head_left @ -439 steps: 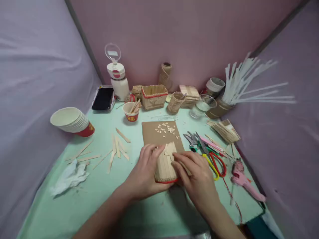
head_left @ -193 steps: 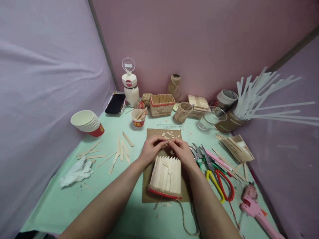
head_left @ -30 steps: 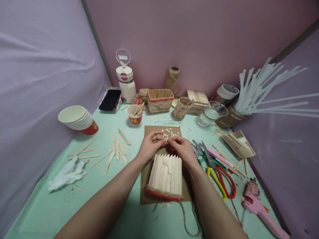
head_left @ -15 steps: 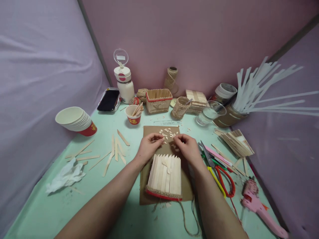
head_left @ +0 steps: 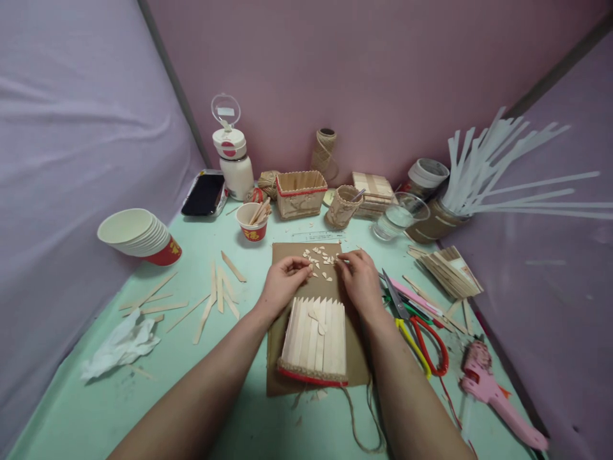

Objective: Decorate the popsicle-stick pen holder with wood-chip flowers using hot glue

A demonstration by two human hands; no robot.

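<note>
Small petal-shaped wood pieces (head_left: 327, 276) lie scattered on a brown cardboard sheet (head_left: 282, 252). At their left edge my left hand (head_left: 286, 280) is closed in a pinch, with one pale wood piece at its fingertips. Across from it, my right hand (head_left: 360, 278) has its fingers drawn together by the right-side pieces; what they hold, if anything, is too small to make out. Between my forearms rests a panel of craft sticks (head_left: 313, 338) with a zigzag top, a twine and red band along its bottom, and a few petal pieces on its face.
Scissors (head_left: 416, 332) and a pink glue gun (head_left: 498, 396) lie right. Loose craft sticks (head_left: 220, 287), crumpled tissue (head_left: 119, 345) and stacked paper cups (head_left: 143, 236) are left. Behind stand a stick box (head_left: 301, 198), a clear cup (head_left: 397, 220) and white strips (head_left: 479, 172).
My right fingers have shifted a little away from the middle of the wood pieces and loosened slightly. My left hand keeps its pinch. The whole view has shifted slightly.
</note>
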